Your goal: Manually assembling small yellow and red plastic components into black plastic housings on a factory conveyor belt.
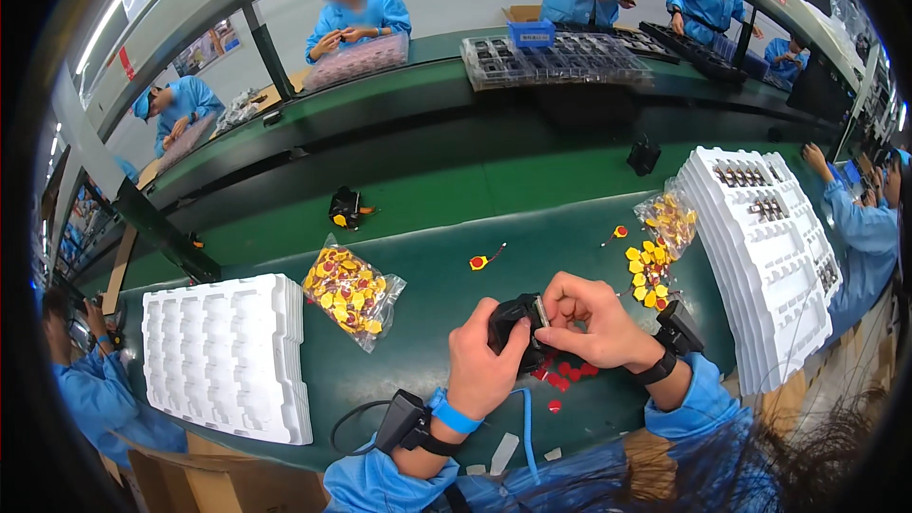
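Observation:
My left hand (483,359) is closed around a black plastic housing (511,315), its thumb on the near side. My right hand (591,325) is closed at the housing's right edge, fingers curled and thumb pressed in beside a narrow silvery part (541,312). Whether that part is fixed to the housing cannot be told. Just below the hands, red discs (563,376) lie scattered on the green table. To the right of my right hand is a loose heap of yellow pieces with red discs (649,271). One more such yellow piece (478,264) with a short wire lies beyond the hands.
A clear bag of yellow-and-red pieces (344,296) lies left, another bag (673,218) right. White moulded tray stacks stand left (223,351) and right (760,275), the right one holding metal parts. Black units (345,208) sit on the belt (475,180). Co-workers in blue sit beyond.

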`<action>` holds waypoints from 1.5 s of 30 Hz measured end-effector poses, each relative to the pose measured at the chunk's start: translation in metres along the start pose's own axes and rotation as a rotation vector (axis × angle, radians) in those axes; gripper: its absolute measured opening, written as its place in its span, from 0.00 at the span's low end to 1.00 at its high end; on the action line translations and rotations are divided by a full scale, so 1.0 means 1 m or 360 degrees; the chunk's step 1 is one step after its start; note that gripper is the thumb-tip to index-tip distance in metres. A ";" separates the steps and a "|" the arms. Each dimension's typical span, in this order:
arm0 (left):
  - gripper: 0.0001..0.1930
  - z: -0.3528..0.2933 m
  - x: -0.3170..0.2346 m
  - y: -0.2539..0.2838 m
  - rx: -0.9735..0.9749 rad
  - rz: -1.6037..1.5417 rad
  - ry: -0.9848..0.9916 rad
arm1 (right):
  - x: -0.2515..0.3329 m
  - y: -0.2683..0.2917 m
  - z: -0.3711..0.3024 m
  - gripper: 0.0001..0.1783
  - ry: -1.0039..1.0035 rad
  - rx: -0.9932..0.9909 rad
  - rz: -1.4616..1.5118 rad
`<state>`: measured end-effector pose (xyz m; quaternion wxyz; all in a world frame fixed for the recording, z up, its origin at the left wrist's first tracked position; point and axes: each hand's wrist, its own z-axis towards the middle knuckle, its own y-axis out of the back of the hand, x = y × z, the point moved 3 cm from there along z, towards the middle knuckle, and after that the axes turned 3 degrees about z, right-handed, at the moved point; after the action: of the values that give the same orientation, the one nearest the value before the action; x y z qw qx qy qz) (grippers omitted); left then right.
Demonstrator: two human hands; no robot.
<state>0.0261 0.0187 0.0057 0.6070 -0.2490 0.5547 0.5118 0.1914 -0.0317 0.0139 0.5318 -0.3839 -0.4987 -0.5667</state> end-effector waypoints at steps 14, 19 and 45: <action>0.11 -0.002 -0.005 0.002 0.0207 0.0001 -0.0069 | -0.008 -0.004 -0.001 0.09 -0.0159 -0.0043 -0.0052; 0.12 0.002 -0.004 0.001 0.0227 -0.0124 -0.0148 | -0.002 -0.003 0.002 0.11 0.0065 -0.0099 -0.0305; 0.05 0.001 0.001 0.004 -0.0206 0.0135 -0.0446 | 0.002 0.139 0.075 0.06 -0.0483 -0.0229 -0.2185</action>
<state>0.0228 0.0217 0.0061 0.6390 -0.1902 0.4405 0.6012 0.3208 0.0501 0.0529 -0.0478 -0.0916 -0.6582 -0.7458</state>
